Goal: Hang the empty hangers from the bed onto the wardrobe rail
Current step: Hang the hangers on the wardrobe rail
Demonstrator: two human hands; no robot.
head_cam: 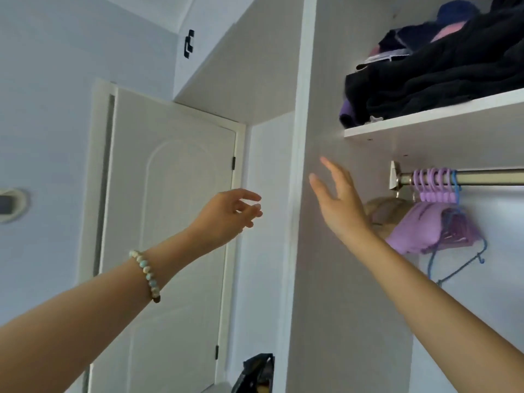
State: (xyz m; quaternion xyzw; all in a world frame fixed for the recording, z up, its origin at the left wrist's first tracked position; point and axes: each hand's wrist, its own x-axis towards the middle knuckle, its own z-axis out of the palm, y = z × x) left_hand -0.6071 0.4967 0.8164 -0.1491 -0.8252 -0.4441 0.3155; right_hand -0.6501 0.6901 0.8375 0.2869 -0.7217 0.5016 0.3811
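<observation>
Wardrobe rail (pixel 487 177) runs horizontally, right of both hands.
I read right hand (pixel 340 205) nearer, fingers spread, empty; left hand (pixel 224 217) loosely curled, holding nothing.

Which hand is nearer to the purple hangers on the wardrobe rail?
Right. The right hand is open, just left of the purple hangers, before the wardrobe side panel. The left hand is farther left, in front of the door, holding nothing.
</observation>
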